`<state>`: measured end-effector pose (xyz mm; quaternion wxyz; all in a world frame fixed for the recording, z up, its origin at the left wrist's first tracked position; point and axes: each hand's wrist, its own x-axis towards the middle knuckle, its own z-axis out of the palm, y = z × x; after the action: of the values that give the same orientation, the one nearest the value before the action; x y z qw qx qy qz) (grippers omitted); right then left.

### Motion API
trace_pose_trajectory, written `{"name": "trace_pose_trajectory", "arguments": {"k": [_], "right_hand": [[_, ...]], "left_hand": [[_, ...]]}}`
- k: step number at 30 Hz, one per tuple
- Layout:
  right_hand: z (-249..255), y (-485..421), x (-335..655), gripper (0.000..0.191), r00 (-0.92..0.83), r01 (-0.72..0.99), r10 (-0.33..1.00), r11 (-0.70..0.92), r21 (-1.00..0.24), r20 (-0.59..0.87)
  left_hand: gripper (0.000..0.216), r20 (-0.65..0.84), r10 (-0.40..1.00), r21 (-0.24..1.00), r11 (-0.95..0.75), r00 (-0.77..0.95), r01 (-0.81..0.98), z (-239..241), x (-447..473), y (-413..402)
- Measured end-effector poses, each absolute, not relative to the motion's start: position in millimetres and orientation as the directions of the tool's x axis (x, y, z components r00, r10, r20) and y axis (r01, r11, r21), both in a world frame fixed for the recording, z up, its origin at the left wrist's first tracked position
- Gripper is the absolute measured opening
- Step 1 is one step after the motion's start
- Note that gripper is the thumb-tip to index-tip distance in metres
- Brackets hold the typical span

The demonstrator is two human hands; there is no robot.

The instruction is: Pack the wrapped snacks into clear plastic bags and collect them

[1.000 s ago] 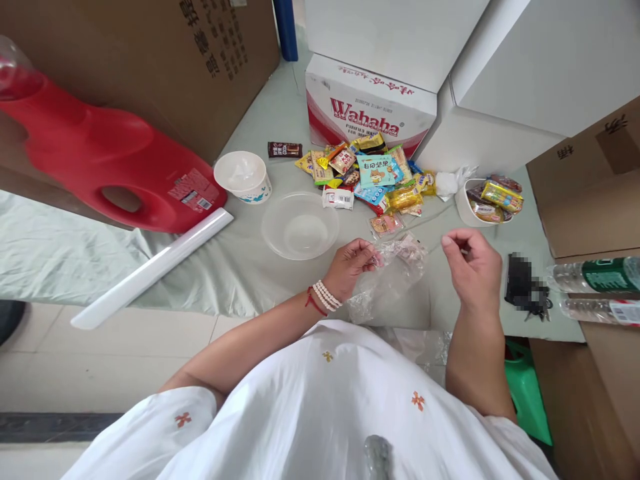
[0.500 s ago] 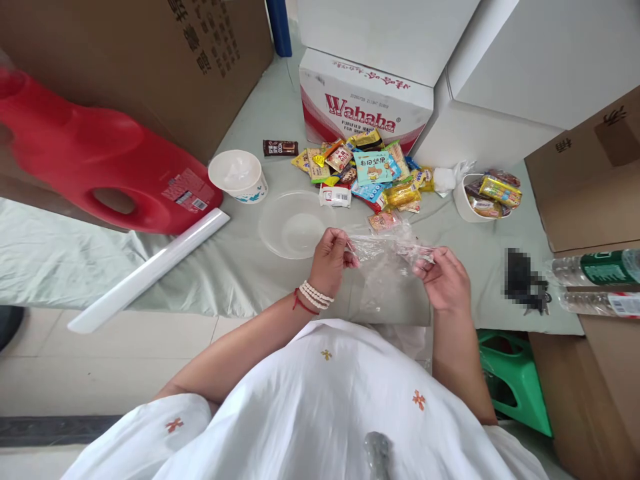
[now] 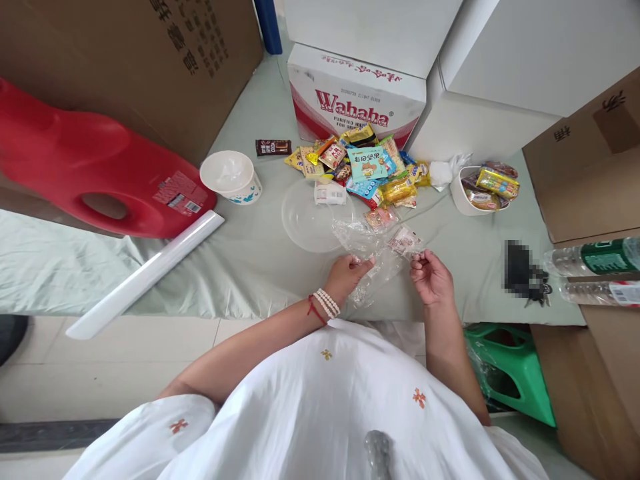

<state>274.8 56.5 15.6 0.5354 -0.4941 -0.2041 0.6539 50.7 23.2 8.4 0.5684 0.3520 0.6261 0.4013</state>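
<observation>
My left hand [image 3: 349, 279] is closed in a pinch on a crumpled clear plastic bag [image 3: 367, 283]. The fingers of my right hand [image 3: 432, 276] are pressed together on the bag's right side. A small pale packet with reddish print [image 3: 405, 240] shows just beyond my right fingertips; whether it lies inside the film I cannot tell. Farther off, a pink packet [image 3: 381, 219] touches the bag's far edge. A round translucent plastic lid or dish [image 3: 306, 223] lies left of the bag, its edge overlapping a white packet [image 3: 330, 194].
Colourful snack packets [image 3: 370, 167] lie heaped before a Wahaba-style printed carton [image 3: 355, 100]. Paper tubs stand left [image 3: 253, 190] and right [image 3: 465, 197], the right one full of snacks. A red jug [image 3: 145, 173], white strip [image 3: 150, 273], keys [image 3: 537, 290] and bottles [image 3: 607, 263] lie around.
Both hands have come nearer my body, and the bag has spread lower between them. The pale packet is now in plain sight. The round translucent piece has shifted right.
</observation>
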Motion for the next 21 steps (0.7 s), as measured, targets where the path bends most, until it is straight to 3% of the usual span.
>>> {"name": "trace_pose_trajectory", "arguments": {"k": [3,6,9,11,13,17,21], "right_hand": [[17,45,262,0.050,0.157,-0.412,0.913,-0.286,-0.865,-0.376],[13,30,245,0.055,0.285,-0.160,0.907,-0.274,-0.948,-0.310],[5,18,230,0.049,0.235,0.066,0.919,-0.341,-0.938,-0.318],[1,15,227,0.043,0.184,0.052,0.921,-0.357,-0.933,-0.342],[0,16,231,0.041,0.185,-0.068,0.919,-0.341,-0.937,-0.348],[7,19,242,0.051,0.209,-0.269,0.884,-0.360,-0.893,-0.419],[12,16,228,0.054,0.074,-0.177,0.870,-0.469,-0.865,-0.487]], "left_hand": [[0.023,-0.342,0.937,0.939,0.343,-0.071,0.001,2,58,30],[0.019,-0.301,0.953,0.954,0.300,-0.043,-0.027,3,64,32],[0.025,-0.281,0.959,0.947,0.282,0.033,-0.153,8,63,27],[0.029,-0.323,0.944,0.897,0.329,0.069,-0.296,10,54,23],[0.033,-0.410,0.907,0.800,0.407,0.094,-0.440,11,40,20],[0.039,-0.521,0.845,0.638,0.479,0.120,-0.604,13,17,16],[0.041,-0.485,0.863,0.665,0.468,0.140,-0.582,14,23,8]]}}
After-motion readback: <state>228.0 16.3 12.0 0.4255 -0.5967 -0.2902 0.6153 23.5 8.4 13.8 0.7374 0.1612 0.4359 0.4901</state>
